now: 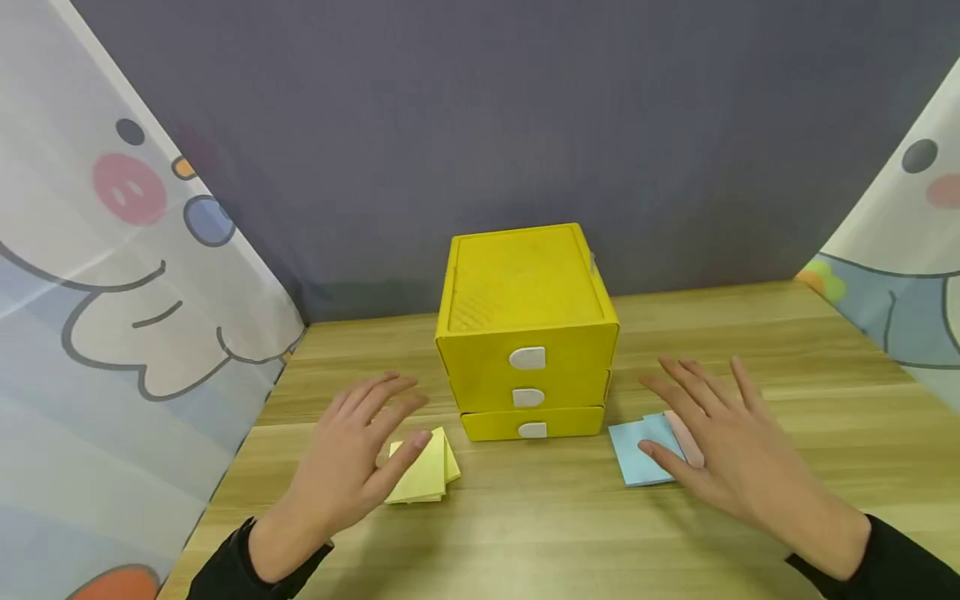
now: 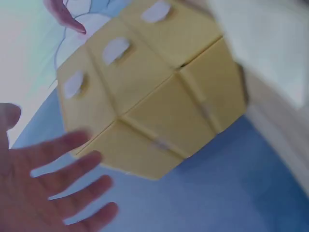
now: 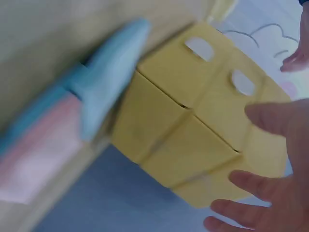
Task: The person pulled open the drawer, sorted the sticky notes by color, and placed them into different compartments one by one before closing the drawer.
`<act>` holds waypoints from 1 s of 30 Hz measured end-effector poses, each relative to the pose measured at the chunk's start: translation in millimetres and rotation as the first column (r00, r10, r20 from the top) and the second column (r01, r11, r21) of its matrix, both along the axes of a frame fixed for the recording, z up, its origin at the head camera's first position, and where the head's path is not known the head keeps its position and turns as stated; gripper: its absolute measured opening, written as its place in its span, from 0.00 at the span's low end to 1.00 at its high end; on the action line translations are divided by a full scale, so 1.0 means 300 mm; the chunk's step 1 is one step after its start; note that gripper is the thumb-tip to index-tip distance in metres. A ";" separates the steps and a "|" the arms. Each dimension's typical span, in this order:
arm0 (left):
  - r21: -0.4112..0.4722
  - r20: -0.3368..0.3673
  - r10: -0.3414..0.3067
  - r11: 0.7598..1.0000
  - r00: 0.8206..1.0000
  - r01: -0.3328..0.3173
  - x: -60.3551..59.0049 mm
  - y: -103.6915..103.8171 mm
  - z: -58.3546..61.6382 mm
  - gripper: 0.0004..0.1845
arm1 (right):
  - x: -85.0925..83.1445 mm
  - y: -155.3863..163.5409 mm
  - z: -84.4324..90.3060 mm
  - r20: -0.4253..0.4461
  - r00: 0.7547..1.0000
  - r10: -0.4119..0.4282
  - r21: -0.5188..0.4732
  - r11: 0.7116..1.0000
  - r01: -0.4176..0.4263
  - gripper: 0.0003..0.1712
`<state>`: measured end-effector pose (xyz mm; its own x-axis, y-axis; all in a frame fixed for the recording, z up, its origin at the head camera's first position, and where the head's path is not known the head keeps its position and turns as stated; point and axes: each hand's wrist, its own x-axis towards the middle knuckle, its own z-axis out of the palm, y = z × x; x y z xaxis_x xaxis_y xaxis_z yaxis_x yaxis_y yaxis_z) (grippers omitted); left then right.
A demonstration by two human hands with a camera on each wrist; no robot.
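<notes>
Yellow drawer box (image 1: 528, 279) stands upright on the bench (image 1: 525, 537), approx ctr of frame, 3 fronts facing the viewer, each w/ a white tab (image 1: 527, 358). L hand (image 1: 341, 467) is lower left, R hand (image 1: 742, 458) lower right; fingers of both are spread & relaxed, grasping nothing, apart from the box. Yellow notes (image 1: 422, 477) lie lower left of ctr, partly behind L thumb; blue notes (image 1: 632, 450) + pink pad (image 1: 688, 443) lie lower right of ctr, partly hidden by R hand.

Handling, my guess: box prob. light for its bulk, fairly stiff, smooth-sided, may slide if shoved. Best hold: palms flat on both side walls, low down; for a drawer, pinch its tab & steady the top w/ the other hand. Tabs look small, so no hard yanks. Notes: v. light, floppy singly, firmer stacked, easily creased; yellow stack's uneven, so pinch across opp. edges to stop sheets slipping.
</notes>
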<state>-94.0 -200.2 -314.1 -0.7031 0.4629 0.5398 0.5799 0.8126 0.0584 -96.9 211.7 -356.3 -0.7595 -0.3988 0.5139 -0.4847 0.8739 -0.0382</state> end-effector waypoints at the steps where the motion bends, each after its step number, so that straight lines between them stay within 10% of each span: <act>1: 0.037 -0.039 -0.025 0.999 0.999 0.027 -0.013 0.005 0.017 0.22 | -0.005 -0.009 0.018 -0.039 0.999 0.019 -0.024 0.999 -0.020 0.38; 6: 0.131 -0.160 -0.130 0.980 0.979 0.151 -0.118 0.049 0.108 0.31 | -0.037 -0.074 0.126 -0.227 0.963 0.147 -0.113 0.978 -0.176 0.35; 13: 0.182 0.007 -0.237 0.956 0.972 0.232 -0.266 0.093 0.176 0.27 | -0.079 -0.185 0.226 -0.282 0.889 0.360 -0.066 0.918 -0.392 0.27; 17: 0.182 0.125 -0.327 0.936 0.937 0.303 -0.333 0.117 0.182 0.29 | -0.107 -0.236 0.243 -0.182 0.901 0.393 -0.035 0.913 -0.406 0.19; 25: 0.371 0.337 -0.493 0.853 0.802 0.368 -0.411 0.125 0.158 0.37 | -0.128 -0.291 0.244 -0.050 0.923 0.382 -0.074 0.920 -0.384 0.23; 30: 0.264 0.297 -0.487 0.868 0.821 0.420 -0.456 0.121 0.123 0.37 | -0.136 -0.304 0.249 -0.085 0.934 0.347 -0.074 0.933 -0.353 0.19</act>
